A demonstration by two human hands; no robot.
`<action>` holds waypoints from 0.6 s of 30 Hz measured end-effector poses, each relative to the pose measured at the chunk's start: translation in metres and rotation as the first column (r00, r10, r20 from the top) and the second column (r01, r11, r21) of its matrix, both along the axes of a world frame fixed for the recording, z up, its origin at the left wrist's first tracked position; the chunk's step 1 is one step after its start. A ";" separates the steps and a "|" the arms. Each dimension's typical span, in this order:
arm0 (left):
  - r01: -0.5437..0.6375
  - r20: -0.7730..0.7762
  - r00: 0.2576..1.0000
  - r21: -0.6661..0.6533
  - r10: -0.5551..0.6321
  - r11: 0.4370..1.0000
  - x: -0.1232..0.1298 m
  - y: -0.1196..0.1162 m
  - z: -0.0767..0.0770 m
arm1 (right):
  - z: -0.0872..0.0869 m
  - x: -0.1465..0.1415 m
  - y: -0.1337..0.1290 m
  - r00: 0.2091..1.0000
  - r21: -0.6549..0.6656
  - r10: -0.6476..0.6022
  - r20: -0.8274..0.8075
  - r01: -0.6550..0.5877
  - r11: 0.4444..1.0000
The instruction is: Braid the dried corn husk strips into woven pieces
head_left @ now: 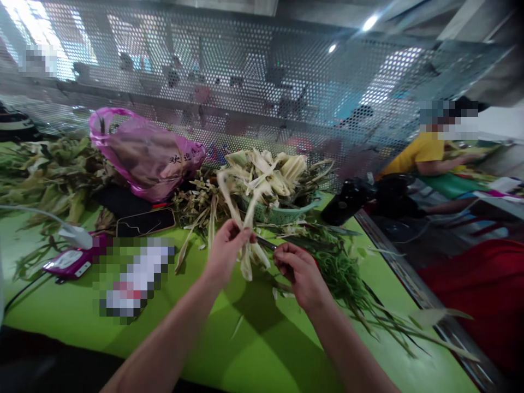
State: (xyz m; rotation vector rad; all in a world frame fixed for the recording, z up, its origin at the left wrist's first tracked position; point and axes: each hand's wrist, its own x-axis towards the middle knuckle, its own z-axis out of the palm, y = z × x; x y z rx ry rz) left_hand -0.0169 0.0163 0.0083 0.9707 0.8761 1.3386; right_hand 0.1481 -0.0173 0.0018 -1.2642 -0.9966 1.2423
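Observation:
My left hand (231, 243) is closed in a pinch on pale dried husk strips (246, 217), whose ends stick up and hang down past my fingers. In my right hand (295, 267) is a thin dark tool (267, 243), its slim end pointing at the strips by my left fingertips. My right fingers hide most of it, so its exact kind cannot be made out. Just beyond both hands stands a green basket (282, 215) heaped with dried husks (270, 177). Shredded green leaf strips (341, 270) lie right of my right hand.
A pink plastic bag (153, 153), a phone (145, 222) and a purple power strip (73, 262) are on the green table (262, 344) at left. Leaf piles (61, 174) lie behind them. A black bottle (347, 201) stands right, before a perforated metal screen (245, 82). A person in yellow (428, 153) sits beyond.

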 end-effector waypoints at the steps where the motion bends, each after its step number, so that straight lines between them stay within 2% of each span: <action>1: -0.073 0.033 0.997 0.008 0.073 0.997 -0.007 0.004 0.001 | 0.001 0.002 0.000 1.000 0.016 -0.008 0.026 0.008 1.000; 4: -0.188 0.128 0.973 -0.036 0.191 0.982 -0.023 0.015 0.000 | 0.002 0.003 0.000 0.982 0.063 0.008 0.188 -0.020 0.998; 6: -0.188 0.169 0.965 -0.078 0.199 0.979 -0.026 0.018 -0.002 | 0.001 -0.001 0.000 0.902 0.077 0.065 0.426 -0.107 0.991; 9: -0.109 0.207 0.969 -0.124 0.133 0.986 -0.022 0.016 -0.005 | -0.007 -0.014 0.000 0.624 0.094 0.077 0.778 -0.237 0.967; 11: -0.046 0.234 0.969 -0.145 0.079 0.988 -0.020 0.014 -0.005 | -0.014 -0.023 0.001 0.456 0.097 0.027 0.890 -0.246 0.964; 13: 0.008 0.276 0.960 -0.170 0.040 0.985 -0.020 0.013 -0.004 | -0.019 -0.028 0.003 0.356 0.075 0.008 0.935 -0.218 0.973; 15: 0.038 0.299 0.954 -0.178 0.017 0.983 -0.021 0.013 -0.002 | -0.020 -0.028 0.004 0.323 0.070 -0.001 0.946 -0.203 0.977; 18: 0.007 0.155 0.988 -0.165 0.019 0.986 -0.021 0.012 -0.001 | -0.014 -0.022 0.001 0.379 0.169 -0.086 0.921 -0.192 0.967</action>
